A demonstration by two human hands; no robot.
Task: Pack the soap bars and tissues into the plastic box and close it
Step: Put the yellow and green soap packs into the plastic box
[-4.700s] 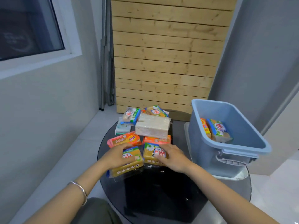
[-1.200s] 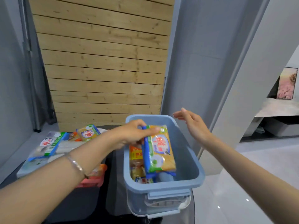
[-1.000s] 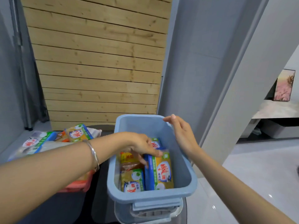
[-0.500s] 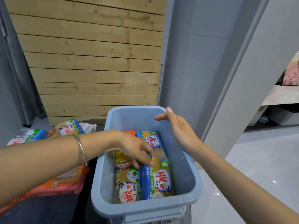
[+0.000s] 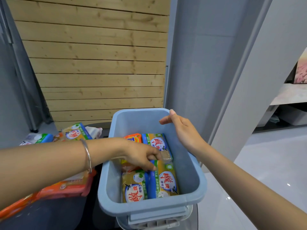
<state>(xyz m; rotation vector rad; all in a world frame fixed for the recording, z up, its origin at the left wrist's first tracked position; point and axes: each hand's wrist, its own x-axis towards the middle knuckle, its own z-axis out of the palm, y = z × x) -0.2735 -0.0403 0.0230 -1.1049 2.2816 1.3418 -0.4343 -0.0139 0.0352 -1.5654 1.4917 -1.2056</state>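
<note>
While left hand [image 5: 141,156] fingers pinch a soap bar [image 5: 164,179] flat into its row, right hand [image 5: 184,130] hovers open over the plastic box [image 5: 149,211]. Likely steadying it; more bars wait outside.

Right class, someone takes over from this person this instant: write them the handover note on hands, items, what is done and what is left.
Left hand: reaching down inside the blue plastic box, fingertips on the soap bar at the near right; no clear grip visible.
Right hand: open, empty, hovering above the box's far right rim.
In the box: several soap bars lying flat, including one at the near left and one at the far right.
Still on the table at left: more soap bars, orange packs.
Done: part of the soap is packed.
Left: pack the remaining soap and the tissues, then close the box; no lid clearly in view.
</note>
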